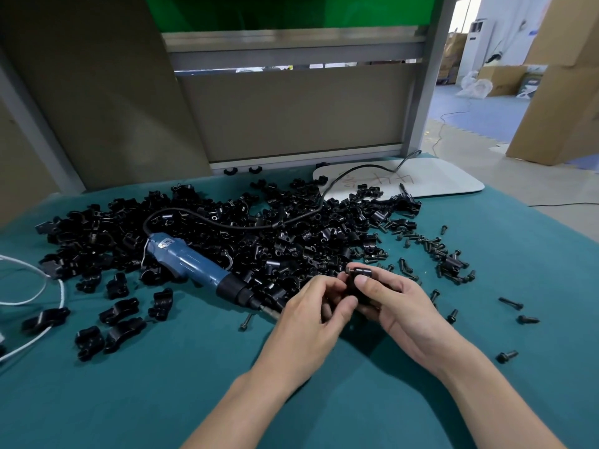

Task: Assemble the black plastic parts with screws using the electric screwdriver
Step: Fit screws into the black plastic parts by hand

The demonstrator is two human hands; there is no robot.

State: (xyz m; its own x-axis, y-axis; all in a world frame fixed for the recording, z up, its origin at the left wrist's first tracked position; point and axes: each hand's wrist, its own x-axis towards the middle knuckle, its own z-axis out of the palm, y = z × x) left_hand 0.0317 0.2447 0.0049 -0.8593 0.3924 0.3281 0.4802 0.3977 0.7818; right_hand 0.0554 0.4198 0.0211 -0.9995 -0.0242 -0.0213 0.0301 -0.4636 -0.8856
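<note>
Appearing light, rigid and slick, the small black moulded plastic part [359, 277] is pinched between the curled left hand [311, 315] and right hand [400, 307], just above the teal cloth-covered surface [162, 384]. Grip on its flat outer faces is advised.

My table [181, 384] is teal all over; across the far half sprawls a big heap of black plastic parts [107, 231]; the blue screwdriver [191, 267] lies slantwise, its rear on the heap, its bit end low and angled toward me; its black cord [246, 226] loops back over the heap and off across a white board [447, 181] at the far right corner; screws [428, 246] are strewn just right of the heap, a few strays [510, 303] well apart from it; some loose parts [119, 310] sit at the near left; a white cord [62, 294] curls in from the left edge.
</note>
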